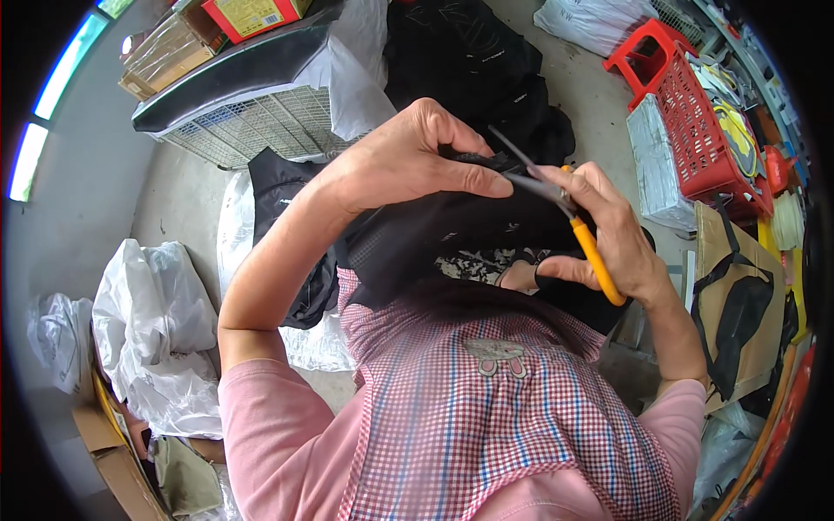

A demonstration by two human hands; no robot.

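My left hand (pixel 408 161) pinches the top edge of a black garment (pixel 434 239) and holds it up in front of my chest. My right hand (pixel 612 230) grips small scissors (pixel 556 204) with orange handles. Their grey blades are parted and point up-left, meeting the fabric right beside my left thumb. The garment hangs down over my checked apron (pixel 486 408), hiding my lap.
More black garments (pixel 473 61) lie heaped on the floor ahead. A wire cage with a black cover (pixel 252 95) stands at the upper left, a red crate (pixel 704 139) and red stool (pixel 643 48) at the right. White plastic bags (pixel 156 330) lie at the left, cardboard with black straps (pixel 743 304) at the right.
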